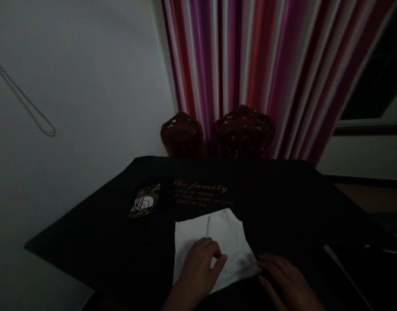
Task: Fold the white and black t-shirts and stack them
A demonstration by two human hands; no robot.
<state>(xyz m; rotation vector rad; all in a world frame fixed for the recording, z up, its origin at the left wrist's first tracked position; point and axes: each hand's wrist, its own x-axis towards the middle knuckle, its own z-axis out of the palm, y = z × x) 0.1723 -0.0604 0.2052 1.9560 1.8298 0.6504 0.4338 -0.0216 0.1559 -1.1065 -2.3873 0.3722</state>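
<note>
A white cloth, folded to a rough square with slight creases, lies on the dark-covered table in front of me. My left hand rests on its lower middle, fingers bent and the thumb held apart from them. At the cloth's lower right corner, the fingertips of my right hand touch the edge. That hand's fingers are stretched out, with the thumb apart and lower down. Beyond the cloth and to the left lies a black folded item with a white logo and a leafy gold pattern.
A black tablecloth with orange lettering covers the table. Two carved wooden chairs stand at the far side, before a striped curtain. A white wall with a hanging cord is on the left. The room is dim.
</note>
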